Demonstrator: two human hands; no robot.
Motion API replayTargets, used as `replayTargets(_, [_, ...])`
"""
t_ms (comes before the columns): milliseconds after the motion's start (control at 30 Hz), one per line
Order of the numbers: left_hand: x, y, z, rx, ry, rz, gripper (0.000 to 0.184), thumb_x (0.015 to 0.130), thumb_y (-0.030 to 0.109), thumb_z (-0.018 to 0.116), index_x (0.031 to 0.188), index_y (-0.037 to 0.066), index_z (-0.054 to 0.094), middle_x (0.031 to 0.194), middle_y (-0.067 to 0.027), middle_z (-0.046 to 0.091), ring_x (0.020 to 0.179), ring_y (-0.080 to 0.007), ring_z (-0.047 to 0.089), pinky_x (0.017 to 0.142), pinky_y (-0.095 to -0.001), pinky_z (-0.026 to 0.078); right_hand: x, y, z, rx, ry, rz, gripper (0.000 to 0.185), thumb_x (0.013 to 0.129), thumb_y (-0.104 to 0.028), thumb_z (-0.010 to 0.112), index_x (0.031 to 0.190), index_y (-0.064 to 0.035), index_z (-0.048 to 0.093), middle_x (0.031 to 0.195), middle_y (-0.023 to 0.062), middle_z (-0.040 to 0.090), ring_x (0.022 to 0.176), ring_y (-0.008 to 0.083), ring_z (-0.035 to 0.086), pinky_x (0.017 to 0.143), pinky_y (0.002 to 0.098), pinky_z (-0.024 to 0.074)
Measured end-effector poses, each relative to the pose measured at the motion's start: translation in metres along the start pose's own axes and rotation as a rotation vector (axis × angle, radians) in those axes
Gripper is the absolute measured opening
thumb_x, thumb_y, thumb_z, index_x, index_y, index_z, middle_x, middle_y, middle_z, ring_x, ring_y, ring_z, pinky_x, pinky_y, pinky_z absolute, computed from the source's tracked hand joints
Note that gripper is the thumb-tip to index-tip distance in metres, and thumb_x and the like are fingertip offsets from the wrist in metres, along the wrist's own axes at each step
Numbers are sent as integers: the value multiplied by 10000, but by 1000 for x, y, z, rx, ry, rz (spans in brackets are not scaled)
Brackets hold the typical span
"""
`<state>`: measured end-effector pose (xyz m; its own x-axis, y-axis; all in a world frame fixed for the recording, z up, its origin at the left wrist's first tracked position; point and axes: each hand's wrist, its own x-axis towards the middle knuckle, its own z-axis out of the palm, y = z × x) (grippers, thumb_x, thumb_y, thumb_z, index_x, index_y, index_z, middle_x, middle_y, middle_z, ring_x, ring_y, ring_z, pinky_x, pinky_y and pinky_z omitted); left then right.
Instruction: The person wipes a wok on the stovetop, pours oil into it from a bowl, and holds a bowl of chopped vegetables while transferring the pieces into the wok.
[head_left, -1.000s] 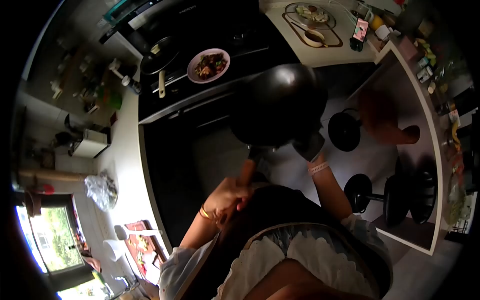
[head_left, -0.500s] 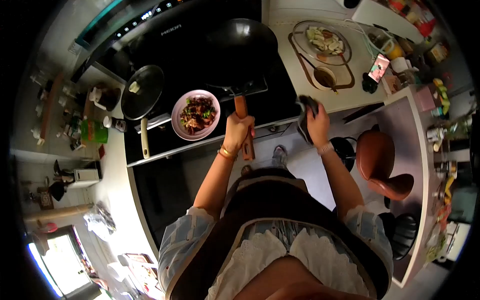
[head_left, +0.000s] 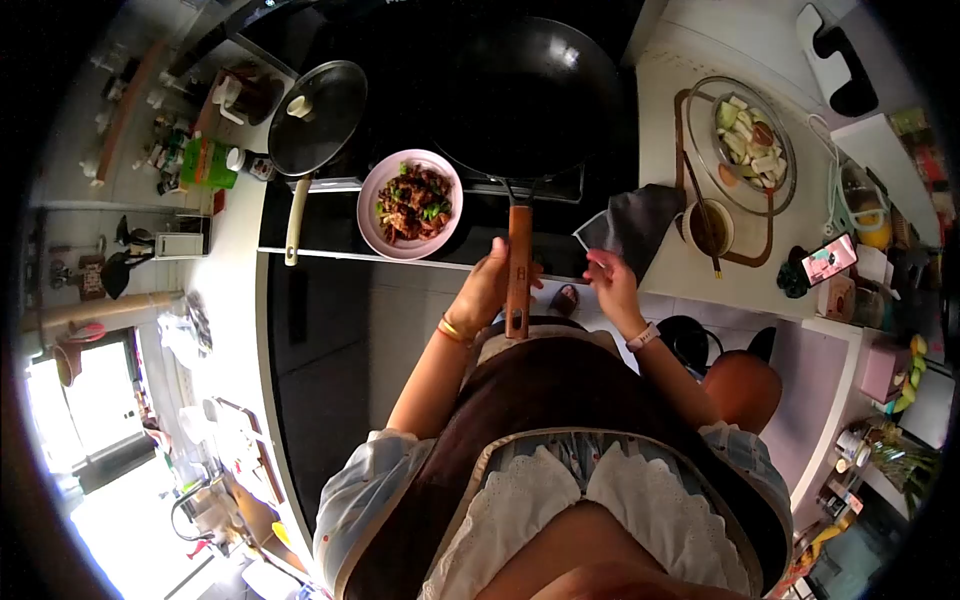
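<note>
A dark wok (head_left: pixel 535 95) sits on the black cooktop, its wooden handle (head_left: pixel 518 270) pointing toward me. My left hand (head_left: pixel 482 292) is at the left of this handle, thumb raised off the wood and fingertips showing beyond its right side; the grip looks loose. To the right, my right hand (head_left: pixel 615 292) has its fingers apart and holds nothing. Just above it, a grey cloth (head_left: pixel 640 228) lies draped over the cooktop's front right edge. Left of the handle stands a pink bowl (head_left: pixel 368 222) of browned food with green pieces.
A lidded pan (head_left: pixel 318 120) with a cream handle is at the cooktop's left. On the right counter are a glass plate (head_left: pixel 790 165) of pale cut vegetables, a small bowl (head_left: pixel 722 228) of brown sauce with a utensil, and a phone (head_left: pixel 830 258). A brown chair (head_left: pixel 742 392) stands below.
My right hand has let go of the grey cloth, which now lies at the cooktop's edge. My left hand has loosened from around the wok handle. The view has shifted.
</note>
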<state>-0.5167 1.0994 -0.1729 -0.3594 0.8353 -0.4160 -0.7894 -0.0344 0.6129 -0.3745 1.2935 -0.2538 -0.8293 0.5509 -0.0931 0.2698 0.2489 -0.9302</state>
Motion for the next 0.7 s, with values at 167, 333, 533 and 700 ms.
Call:
replayTargets(167, [41,-163,-164,167,101,-198,405,950,354,331,1245,84,396,1220,-124,463,1083,-254,483,997,-351,354,-26,-7,12,180,-188,130,248,914,-191,510,1056,8,553,909,100,644,736,141,627,635,256,487])
replayTargets(333, [92,-183,-161,-199,467,-76,343,802,86,575,1091,-8,418,1001,-146,546,897,-246,596,802,-397,512,-40,-42,4,162,-187,223,234,926,-179,477,1064,-10,560,952,75,623,758,112,594,662,226,473])
replayTargets(533, [82,-170,-163,-453,386,-86,222,845,112,524,967,-72,507,861,-189,618,781,-270,637,694,-363,541,-43,-112,8,155,-46,139,245,931,-134,446,1058,43,558,950,111,626,784,148,604,687,254,468])
replayTargets(700, [82,-177,-173,-761,-5,-159,287,918,278,387,842,42,531,637,-78,565,495,-168,473,492,-289,409,-57,-112,18,77,-2,147,246,928,-136,452,1048,48,564,930,116,632,756,148,611,672,248,479])
